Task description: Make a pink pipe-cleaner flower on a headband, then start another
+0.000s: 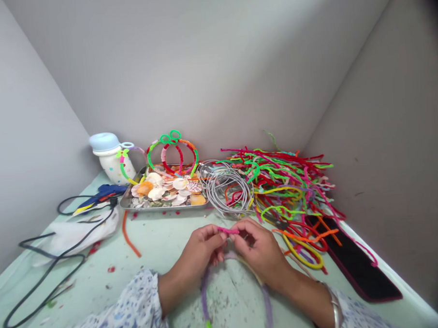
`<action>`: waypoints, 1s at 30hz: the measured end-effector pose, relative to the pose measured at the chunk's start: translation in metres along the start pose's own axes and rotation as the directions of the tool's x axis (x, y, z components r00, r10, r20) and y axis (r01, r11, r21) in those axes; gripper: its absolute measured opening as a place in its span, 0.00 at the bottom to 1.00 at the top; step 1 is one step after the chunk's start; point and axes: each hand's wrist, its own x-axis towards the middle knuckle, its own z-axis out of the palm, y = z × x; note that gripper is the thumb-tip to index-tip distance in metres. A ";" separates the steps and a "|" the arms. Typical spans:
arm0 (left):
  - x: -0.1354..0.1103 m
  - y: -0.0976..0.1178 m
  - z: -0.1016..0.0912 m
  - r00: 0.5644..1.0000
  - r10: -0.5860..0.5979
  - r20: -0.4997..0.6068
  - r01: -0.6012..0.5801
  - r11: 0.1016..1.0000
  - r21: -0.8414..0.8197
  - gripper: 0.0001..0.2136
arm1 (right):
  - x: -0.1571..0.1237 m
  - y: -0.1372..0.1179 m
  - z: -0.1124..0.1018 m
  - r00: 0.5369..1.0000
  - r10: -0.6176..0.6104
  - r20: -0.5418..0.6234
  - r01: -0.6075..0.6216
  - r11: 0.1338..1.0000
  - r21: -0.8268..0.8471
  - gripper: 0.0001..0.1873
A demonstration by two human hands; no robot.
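Observation:
A short pink pipe cleaner (227, 230) is stretched between my two hands over the middle of the table. My left hand (203, 249) pinches one end between thumb and fingers. At the other end, my right hand (257, 252) has its thumb and fingertips closed on it. Just below both hands lies a headband (268, 307) wrapped in purple, pale and green fuzzy sections, its top partly covered by my fingers. Whether either hand touches the headband I cannot tell.
Behind my hands stand a metal tray (163, 208) of shells with wrapped headbands on it, a grey wire coil (229, 190) and a pipe cleaner heap (277, 176). A blue glue gun (106, 192), its black cord and a bottle (113, 161) are left; a black strip (368, 268) lies right.

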 end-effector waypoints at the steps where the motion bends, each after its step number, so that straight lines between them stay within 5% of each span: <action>1: 0.000 -0.001 0.000 1.000 0.010 -0.001 -0.010 1.000 0.010 0.08 | 0.000 0.000 0.000 0.999 0.041 0.000 -0.041 0.999 0.020 0.05; 8: 0.000 -0.001 0.000 0.999 0.010 -0.035 -0.008 0.998 0.064 0.12 | 0.001 -0.004 0.004 0.959 0.274 0.067 -0.282 0.939 0.199 0.06; 14: -0.003 0.003 0.006 0.990 0.009 -0.138 0.009 0.992 0.127 0.11 | 0.001 -0.004 0.004 0.950 0.306 0.053 -0.311 0.930 0.196 0.06; 21: -0.009 0.005 0.010 0.989 0.021 -0.146 -0.004 0.993 0.117 0.10 | -0.002 -0.002 0.005 0.997 0.053 -0.058 -0.060 0.991 -0.122 0.06; 25: -0.012 0.004 0.011 0.989 0.041 -0.142 -0.027 0.995 0.098 0.10 | -0.007 -0.002 0.006 0.981 -0.185 -0.059 0.152 0.921 -0.359 0.05; 30: -0.014 0.006 0.015 0.994 0.031 -0.110 -0.027 0.999 0.029 0.07 | -0.010 0.002 0.006 0.955 -0.297 -0.003 0.246 0.796 -0.553 0.07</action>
